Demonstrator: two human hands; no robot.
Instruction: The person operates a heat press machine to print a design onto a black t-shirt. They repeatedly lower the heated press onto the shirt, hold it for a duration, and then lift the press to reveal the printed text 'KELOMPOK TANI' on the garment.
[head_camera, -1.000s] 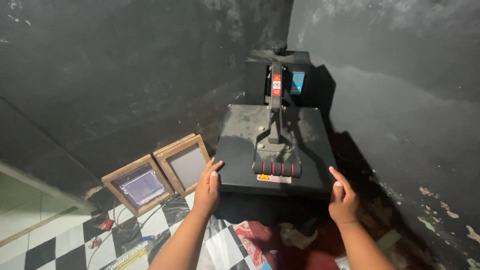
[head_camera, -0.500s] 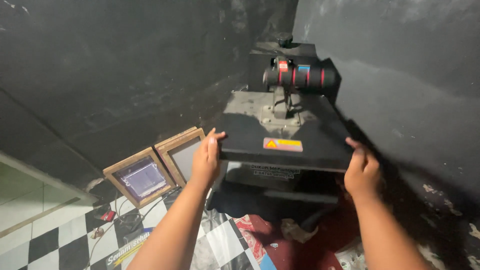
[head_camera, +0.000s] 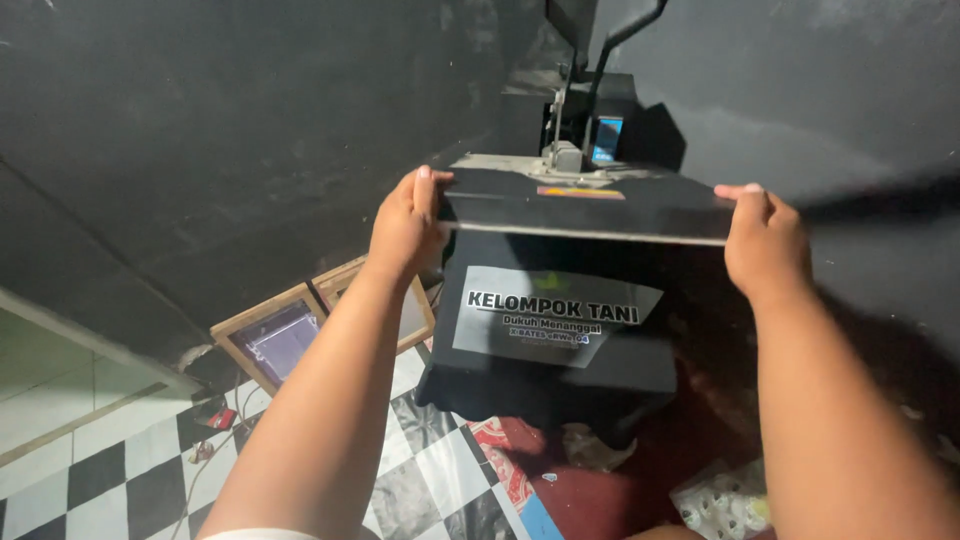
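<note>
A black heat press stands against the dark wall, its upper plate (head_camera: 590, 205) lifted up. My left hand (head_camera: 408, 222) grips the plate's left front corner and my right hand (head_camera: 765, 243) grips its right front corner. Under the raised plate lies a black garment (head_camera: 545, 375) on the lower bed, with a grey rectangular transfer sheet (head_camera: 553, 315) bearing printed lettering on top. The press's handle arm (head_camera: 610, 50) rises out of view at the top, and a small lit blue display (head_camera: 606, 140) shows at the back.
Two wooden screen frames (head_camera: 285, 335) lean against the wall at left on a black-and-white checkered floor (head_camera: 110, 480). Red cloth (head_camera: 590, 490) and a clear plastic bag (head_camera: 725, 500) lie below the press. Dark walls close in behind and at right.
Both hands went from resting beside the shut press to gripping the upper plate's front corners. The plate swung up and the handle rose, uncovering the garment and transfer sheet.
</note>
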